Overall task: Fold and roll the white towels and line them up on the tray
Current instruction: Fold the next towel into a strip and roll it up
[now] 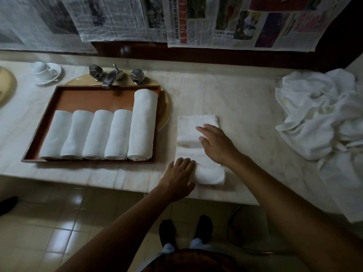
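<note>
Our left hand (179,174), fingers flat, presses the rolled near end of the folded towel (196,122), which lies on the counter (245,107) just right of the tray (88,99) (five rolls (98,134) aboard); our right hand (216,143), spread, grips nothing. We should roll tightly, edges square.
</note>
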The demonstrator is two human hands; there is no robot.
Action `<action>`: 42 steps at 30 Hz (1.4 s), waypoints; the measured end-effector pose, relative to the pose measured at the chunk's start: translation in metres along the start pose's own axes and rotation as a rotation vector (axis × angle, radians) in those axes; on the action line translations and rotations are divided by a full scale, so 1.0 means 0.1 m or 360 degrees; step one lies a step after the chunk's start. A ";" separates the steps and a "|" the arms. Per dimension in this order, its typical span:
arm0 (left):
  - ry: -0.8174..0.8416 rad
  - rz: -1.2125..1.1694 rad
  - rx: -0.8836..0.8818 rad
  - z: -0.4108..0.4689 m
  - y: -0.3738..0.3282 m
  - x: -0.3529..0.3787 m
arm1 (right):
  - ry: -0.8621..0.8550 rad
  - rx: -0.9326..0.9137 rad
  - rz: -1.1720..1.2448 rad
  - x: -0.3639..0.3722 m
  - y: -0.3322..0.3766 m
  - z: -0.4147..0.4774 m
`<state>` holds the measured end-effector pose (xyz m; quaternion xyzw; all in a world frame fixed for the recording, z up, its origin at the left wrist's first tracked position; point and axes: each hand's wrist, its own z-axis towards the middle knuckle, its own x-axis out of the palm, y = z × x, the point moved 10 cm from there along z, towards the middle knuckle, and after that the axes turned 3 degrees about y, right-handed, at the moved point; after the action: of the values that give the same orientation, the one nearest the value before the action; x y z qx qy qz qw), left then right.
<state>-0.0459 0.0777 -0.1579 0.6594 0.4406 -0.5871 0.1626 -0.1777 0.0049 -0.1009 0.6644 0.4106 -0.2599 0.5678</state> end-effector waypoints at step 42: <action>-0.0100 -0.0218 -0.0240 -0.10 0.24 0.05 | 0.0093 0.0330 -0.0550 -0.02 -1.00 1.34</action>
<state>-0.0217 0.0735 -0.1672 0.5950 0.5221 -0.5824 0.1849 -0.2469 -0.1234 -0.1830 0.6462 0.5058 -0.3751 0.4312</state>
